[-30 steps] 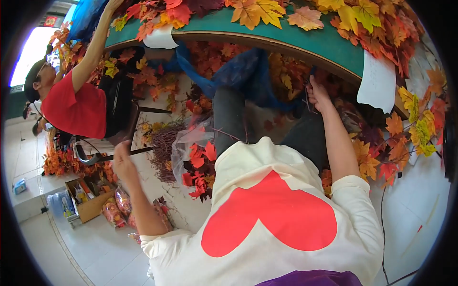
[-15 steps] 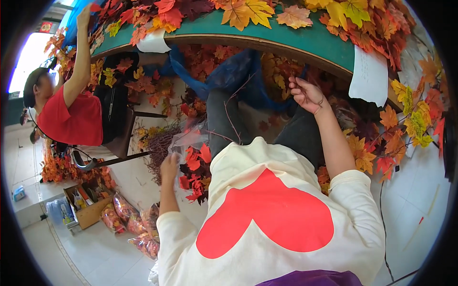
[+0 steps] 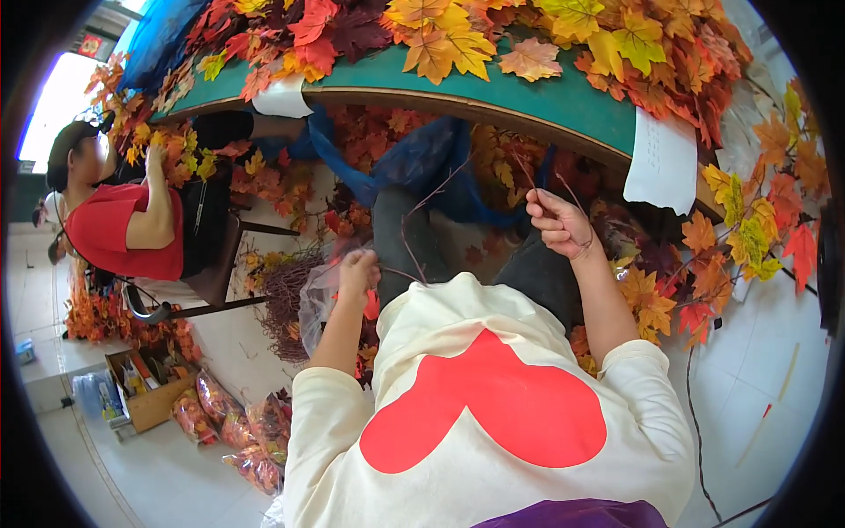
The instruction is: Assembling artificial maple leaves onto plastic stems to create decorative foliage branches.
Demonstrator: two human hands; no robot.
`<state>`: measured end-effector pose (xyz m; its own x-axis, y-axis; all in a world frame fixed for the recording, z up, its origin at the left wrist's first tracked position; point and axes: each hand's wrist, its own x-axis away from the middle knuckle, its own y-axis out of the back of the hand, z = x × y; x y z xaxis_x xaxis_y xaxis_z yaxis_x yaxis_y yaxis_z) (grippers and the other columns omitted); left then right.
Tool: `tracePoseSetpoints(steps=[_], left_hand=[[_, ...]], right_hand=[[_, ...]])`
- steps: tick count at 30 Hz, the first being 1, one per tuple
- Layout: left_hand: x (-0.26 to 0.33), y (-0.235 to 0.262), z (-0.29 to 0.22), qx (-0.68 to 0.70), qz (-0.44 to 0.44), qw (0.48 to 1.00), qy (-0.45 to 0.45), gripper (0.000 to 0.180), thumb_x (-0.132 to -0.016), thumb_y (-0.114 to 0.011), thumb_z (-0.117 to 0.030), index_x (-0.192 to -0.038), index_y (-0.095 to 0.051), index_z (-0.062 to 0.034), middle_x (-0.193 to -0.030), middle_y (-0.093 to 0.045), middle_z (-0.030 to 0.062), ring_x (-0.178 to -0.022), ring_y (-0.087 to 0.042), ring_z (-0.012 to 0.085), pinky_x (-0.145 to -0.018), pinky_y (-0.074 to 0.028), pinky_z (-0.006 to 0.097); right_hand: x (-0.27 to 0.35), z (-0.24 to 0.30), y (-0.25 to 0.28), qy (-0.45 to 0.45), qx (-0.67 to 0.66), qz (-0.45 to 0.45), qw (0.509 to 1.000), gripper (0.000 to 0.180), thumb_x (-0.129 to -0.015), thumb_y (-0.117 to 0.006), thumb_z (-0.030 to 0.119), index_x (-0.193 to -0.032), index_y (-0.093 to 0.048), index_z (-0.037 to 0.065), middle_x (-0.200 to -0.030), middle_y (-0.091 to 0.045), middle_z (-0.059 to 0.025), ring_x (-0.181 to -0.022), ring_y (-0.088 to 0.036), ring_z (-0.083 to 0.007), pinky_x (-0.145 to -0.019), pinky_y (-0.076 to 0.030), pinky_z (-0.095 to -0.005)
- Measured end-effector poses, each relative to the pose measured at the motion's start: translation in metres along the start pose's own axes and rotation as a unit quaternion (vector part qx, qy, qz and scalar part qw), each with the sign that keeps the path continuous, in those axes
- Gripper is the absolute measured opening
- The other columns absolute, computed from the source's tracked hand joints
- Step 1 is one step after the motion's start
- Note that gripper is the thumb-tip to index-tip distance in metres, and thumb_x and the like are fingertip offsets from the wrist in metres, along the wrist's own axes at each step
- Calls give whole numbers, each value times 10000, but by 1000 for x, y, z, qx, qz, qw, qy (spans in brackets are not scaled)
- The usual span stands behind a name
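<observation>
My right hand point(image 3: 560, 225) is raised over my right thigh, below the table edge. Its fingers pinch a thin brown twig point(image 3: 523, 169) whose forked ends point up. Over my left thigh is my left hand point(image 3: 358, 273), slightly blurred, its fingers curled closed; what they hold, if anything, I cannot make out. A second, branching twig point(image 3: 404, 231) lies across my lap, with one side branch running toward the left hand. Beside that hand hangs a clear plastic bag point(image 3: 315, 304), partly hidden, near red maple leaves point(image 3: 371, 304).
Ahead is a green table point(image 3: 396, 75) heaped with artificial autumn leaves point(image 3: 440, 40). White paper point(image 3: 662, 160) hangs off its edge. Blue sacking point(image 3: 422, 158) sags beneath. Left are bundled twigs point(image 3: 286, 299), a seated person in red point(image 3: 123, 229), a wooden box point(image 3: 154, 400) and bagged leaves point(image 3: 255, 431).
My left hand has come up and right, away from the plastic bag. The twig in my right hand now shows clearly, upright. The seated person's raised arm has come down to a leaf bunch.
</observation>
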<state>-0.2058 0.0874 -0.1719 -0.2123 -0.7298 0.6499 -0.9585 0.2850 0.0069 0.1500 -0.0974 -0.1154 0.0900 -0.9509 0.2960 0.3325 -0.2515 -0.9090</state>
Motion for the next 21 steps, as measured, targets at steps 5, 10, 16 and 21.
tracePoseSetpoints(steps=[5,10,16,21], left_hand=[[33,25,-46,268,-101,932,-222,117,-847,-583,-97,-928,-499,-101,-854,-601,29,-720,-579,143,-682,-517,296],[59,7,-91,265,-153,902,-305,140,-857,-585,-102,-947,-479,-88,-863,-602,45,-688,-576,129,-618,-515,247],[-26,-3,-63,227,-146,924,-270,120,-835,-604,-76,-895,-500,-72,-816,-600,54,-703,-582,130,-596,-514,250],[-95,38,-40,235,-238,918,-213,134,-823,-599,-43,-893,-485,-55,-792,-592,80,-654,-576,161,-555,-507,265]], right_hand=[[5,4,6,24,-5,0,1000,223,-953,-397,178,-1021,-520,5,-759,-485,-26,-436,-289,-11,-309,-259,-115],[4,4,9,32,-9,12,999,223,-951,-404,187,-1016,-516,5,-752,-481,-23,-430,-277,-14,-307,-242,-117],[4,8,18,32,-41,49,997,240,-963,-367,170,-1045,-507,-7,-751,-458,-43,-426,-277,-26,-303,-254,-126],[18,11,37,34,-59,34,997,239,-959,-384,177,-1048,-507,-7,-746,-454,-33,-417,-268,-22,-301,-249,-127]])
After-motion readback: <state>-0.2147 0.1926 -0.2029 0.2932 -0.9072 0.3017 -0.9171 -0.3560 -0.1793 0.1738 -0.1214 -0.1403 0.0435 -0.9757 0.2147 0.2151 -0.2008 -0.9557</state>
